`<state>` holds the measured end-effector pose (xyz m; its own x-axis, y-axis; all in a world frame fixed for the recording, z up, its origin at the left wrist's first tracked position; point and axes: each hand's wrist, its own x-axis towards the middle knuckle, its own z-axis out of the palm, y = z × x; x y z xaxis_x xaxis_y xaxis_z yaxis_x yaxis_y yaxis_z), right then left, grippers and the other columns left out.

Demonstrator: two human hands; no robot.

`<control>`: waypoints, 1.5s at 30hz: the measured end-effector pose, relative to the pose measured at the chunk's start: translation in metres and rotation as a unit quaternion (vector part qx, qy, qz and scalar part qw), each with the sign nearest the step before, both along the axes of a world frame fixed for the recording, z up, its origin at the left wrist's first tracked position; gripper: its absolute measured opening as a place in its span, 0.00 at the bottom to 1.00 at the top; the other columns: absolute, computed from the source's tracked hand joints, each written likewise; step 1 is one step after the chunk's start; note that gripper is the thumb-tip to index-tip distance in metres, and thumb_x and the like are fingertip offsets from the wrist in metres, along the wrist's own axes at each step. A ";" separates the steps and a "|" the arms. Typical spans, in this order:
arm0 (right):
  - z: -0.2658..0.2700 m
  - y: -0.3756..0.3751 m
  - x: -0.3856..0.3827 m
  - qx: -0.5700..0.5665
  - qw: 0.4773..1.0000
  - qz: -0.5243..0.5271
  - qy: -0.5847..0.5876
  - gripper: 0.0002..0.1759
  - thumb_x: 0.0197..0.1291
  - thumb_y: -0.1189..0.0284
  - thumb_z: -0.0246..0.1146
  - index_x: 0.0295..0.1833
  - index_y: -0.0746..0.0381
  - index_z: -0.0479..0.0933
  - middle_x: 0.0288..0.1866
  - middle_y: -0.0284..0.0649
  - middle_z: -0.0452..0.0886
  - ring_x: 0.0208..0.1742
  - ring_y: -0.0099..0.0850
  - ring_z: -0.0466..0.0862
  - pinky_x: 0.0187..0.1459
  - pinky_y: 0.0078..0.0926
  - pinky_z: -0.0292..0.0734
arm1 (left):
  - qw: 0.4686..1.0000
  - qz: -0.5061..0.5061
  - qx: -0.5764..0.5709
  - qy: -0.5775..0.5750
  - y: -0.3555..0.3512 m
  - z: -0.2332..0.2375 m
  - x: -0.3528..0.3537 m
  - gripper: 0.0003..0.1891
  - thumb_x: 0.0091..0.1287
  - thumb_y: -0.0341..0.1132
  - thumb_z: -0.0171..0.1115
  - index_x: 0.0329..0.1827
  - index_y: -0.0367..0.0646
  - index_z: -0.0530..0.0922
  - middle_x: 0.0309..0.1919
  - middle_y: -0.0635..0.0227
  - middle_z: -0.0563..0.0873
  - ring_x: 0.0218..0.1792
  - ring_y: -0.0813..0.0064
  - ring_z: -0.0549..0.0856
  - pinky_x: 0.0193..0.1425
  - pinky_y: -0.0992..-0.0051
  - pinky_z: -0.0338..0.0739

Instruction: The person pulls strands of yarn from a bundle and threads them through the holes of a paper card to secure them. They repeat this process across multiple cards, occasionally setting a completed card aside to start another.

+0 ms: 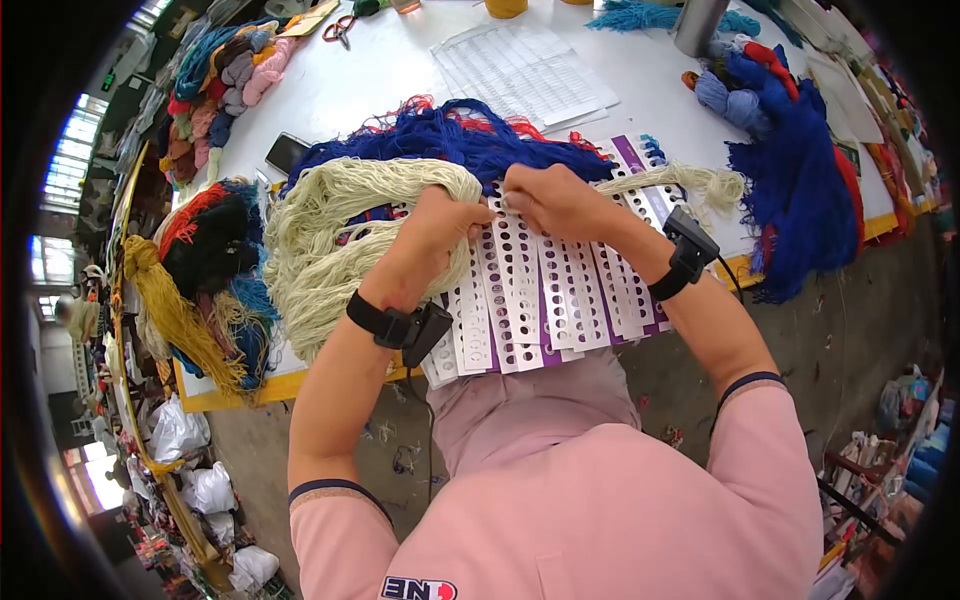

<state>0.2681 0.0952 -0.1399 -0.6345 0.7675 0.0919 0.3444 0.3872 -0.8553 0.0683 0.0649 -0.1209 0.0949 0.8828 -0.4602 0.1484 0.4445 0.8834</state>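
My left hand [437,228] is closed at the right edge of a thick hank of cream yarn [325,255], its fingers curled into the strands. Close beside it, my right hand [553,202] is pinched shut over the top of the punched card strips [525,295]; whatever sits between those fingertips is too small to make out. The white and purple strips, with rows of round holes, fan out over the table's near edge. Behind both hands lies a heap of dark blue yarn [455,135] with red strands. A cream yarn tail [690,180] stretches out beyond my right wrist.
Mixed yarn hanks [215,245] hang off the table's left side, and a blue bundle [800,180] hangs at the right. A phone [287,152], printed sheets [525,75], red-handled scissors [339,32] and a metal cylinder [701,25] rest on the white table [385,65].
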 end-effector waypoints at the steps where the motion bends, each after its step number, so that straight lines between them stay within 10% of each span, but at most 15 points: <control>1: -0.007 0.003 -0.002 0.048 0.999 0.013 -0.015 0.07 0.69 0.72 0.55 0.42 0.65 0.73 0.22 0.48 0.78 0.24 0.44 0.80 0.31 0.38 0.73 | 1.000 0.005 0.002 -0.013 -0.001 0.002 0.001 0.04 0.60 0.23 0.64 0.30 0.37 0.77 0.25 0.67 0.81 0.21 0.79 0.75 0.27 0.75 0.69; 14: 0.002 0.012 -0.013 0.061 0.993 -0.003 -0.103 0.07 0.59 0.72 0.58 0.38 0.64 0.77 0.31 0.51 0.83 0.36 0.49 0.84 0.39 0.42 0.77 | 0.999 -0.009 0.024 -0.033 0.007 -0.018 -0.002 0.01 0.60 0.23 0.62 0.34 0.36 0.80 0.25 0.68 0.82 0.20 0.81 0.76 0.25 0.77 0.70; 17: -0.005 0.013 -0.004 0.039 0.997 0.017 -0.070 0.08 0.59 0.72 0.59 0.39 0.65 0.77 0.32 0.50 0.83 0.36 0.48 0.84 0.39 0.41 0.77 | 0.968 -0.049 0.121 0.216 0.004 -0.003 -0.003 0.03 0.59 0.24 0.63 0.34 0.36 0.81 0.26 0.66 0.84 0.21 0.81 0.77 0.26 0.78 0.71; 26: -0.009 0.003 -0.008 0.019 0.997 -0.042 -0.056 0.08 0.61 0.70 0.60 0.40 0.65 0.77 0.33 0.50 0.84 0.38 0.48 0.84 0.42 0.42 0.77 | 0.997 0.029 0.050 -0.043 0.004 -0.006 -0.019 0.05 0.60 0.27 0.69 0.36 0.38 0.82 0.27 0.70 0.84 0.23 0.82 0.79 0.26 0.78 0.72; 36: -0.014 -0.004 -0.008 0.033 0.995 -0.043 -0.080 0.10 0.60 0.69 0.62 0.42 0.64 0.76 0.34 0.50 0.84 0.41 0.50 0.84 0.44 0.44 0.76 | 1.000 0.011 0.017 -0.012 -0.002 -0.001 -0.018 0.06 0.67 0.30 0.66 0.43 0.36 0.83 0.30 0.69 0.85 0.27 0.83 0.81 0.27 0.85 0.71; 45: -0.021 -0.006 -0.009 0.040 0.996 -0.071 -0.046 0.11 0.65 0.70 0.58 0.48 0.65 0.73 0.33 0.47 0.82 0.37 0.44 0.83 0.42 0.40 0.76 | 0.946 0.002 -0.082 -0.314 -0.006 0.009 -0.020 0.13 0.65 0.32 0.67 0.49 0.34 0.84 0.36 0.68 0.85 0.29 0.84 0.80 0.31 0.82 0.74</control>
